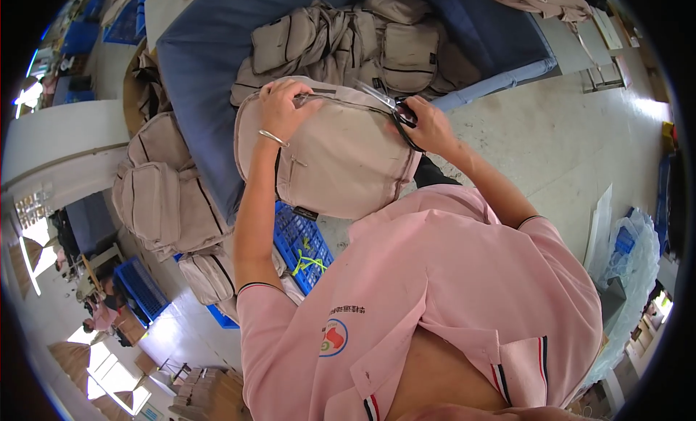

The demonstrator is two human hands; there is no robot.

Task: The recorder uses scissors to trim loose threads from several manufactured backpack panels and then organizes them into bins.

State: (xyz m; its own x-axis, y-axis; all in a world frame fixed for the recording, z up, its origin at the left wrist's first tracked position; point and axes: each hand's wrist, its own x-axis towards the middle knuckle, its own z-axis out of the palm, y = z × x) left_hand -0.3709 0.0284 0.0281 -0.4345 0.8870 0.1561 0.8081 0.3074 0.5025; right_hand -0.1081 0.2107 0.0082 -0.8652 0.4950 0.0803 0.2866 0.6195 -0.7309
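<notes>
A beige backpack (pixel 341 156) with dark zips lies in front of my body, against the near edge of a blue fabric bin. My left hand (pixel 284 109), with a bangle at the wrist, pinches the backpack's upper edge near a zip. In my right hand (pixel 433 125) is a pair of scissors (pixel 378 95) with black handles. Their metal blades point up and left, just above the backpack's top seam. Whether the blades touch any thread cannot be made out. A small dark label (pixel 305 213) hangs at the backpack's lower side.
The blue fabric bin (pixel 199 73) holds several beige backpacks (pixel 409 55). More backpacks (pixel 156 193) are stacked to the left, beside a blue plastic crate (pixel 293 240) with yellow-green strips (pixel 312 262). Clear plastic wrapping (pixel 631 276) sits at the right.
</notes>
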